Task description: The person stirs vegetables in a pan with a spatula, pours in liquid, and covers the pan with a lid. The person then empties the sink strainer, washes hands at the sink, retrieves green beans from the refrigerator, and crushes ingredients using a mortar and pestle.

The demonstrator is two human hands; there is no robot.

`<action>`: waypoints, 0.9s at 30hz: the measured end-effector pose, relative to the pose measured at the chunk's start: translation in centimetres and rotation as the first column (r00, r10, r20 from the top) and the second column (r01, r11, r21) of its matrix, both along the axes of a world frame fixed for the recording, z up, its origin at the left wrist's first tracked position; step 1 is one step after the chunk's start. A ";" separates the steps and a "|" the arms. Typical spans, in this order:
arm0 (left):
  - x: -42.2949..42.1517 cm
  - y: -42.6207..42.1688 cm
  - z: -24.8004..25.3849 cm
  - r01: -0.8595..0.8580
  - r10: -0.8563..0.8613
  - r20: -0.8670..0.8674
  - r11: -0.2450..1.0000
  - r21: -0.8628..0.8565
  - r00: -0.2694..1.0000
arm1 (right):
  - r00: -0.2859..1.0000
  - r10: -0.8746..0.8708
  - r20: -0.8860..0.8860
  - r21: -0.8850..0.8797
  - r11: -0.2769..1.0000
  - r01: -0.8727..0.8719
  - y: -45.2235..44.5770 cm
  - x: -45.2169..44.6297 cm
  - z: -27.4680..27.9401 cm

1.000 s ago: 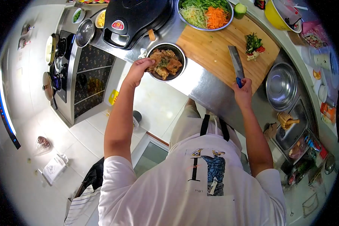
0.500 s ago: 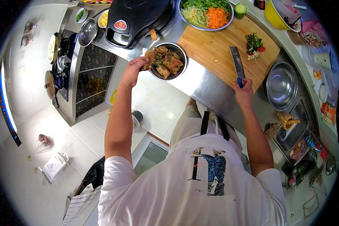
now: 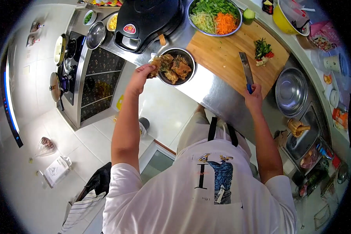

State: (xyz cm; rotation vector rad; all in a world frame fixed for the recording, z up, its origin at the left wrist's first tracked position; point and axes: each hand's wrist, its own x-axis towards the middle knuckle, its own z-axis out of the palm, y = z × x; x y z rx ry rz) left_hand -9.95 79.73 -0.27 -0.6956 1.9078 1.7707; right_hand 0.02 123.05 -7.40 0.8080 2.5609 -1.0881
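My left hand (image 3: 141,75) pinches a piece of browned cooked meat (image 3: 155,65) at the left rim of a round metal bowl (image 3: 192,58). More browned meat chunks (image 3: 177,68) with dark green bits lie in that bowl. My right hand (image 3: 254,96) is wrapped round the blue handle of a kitchen knife (image 3: 246,69). Its blade rests over the wooden cutting board (image 3: 218,52), pointing away from me. Beyond the blade sits a small pile of chopped greens, red pepper and pale bits (image 3: 263,51) on the board.
A bowl of shredded vegetables (image 3: 215,17) and a cut cucumber (image 3: 249,15) stand at the back. A black electric griddle (image 3: 150,23) is behind the meat bowl. On the right are a metal basin (image 3: 291,91) and the sink (image 3: 306,130) with a wooden mortar (image 3: 298,126).
My left hand has drawn slightly toward me with the meat piece, which now sits at the bowl's rim. The knife stays in my right hand; the view has shifted a little.
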 end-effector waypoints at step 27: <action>1.9 3.0 -1.3 -0.124 0.132 -0.055 0.985 0.119 0.990 | 1.000 0.004 -0.009 -0.030 1.000 -0.004 -0.1 0.1 -0.5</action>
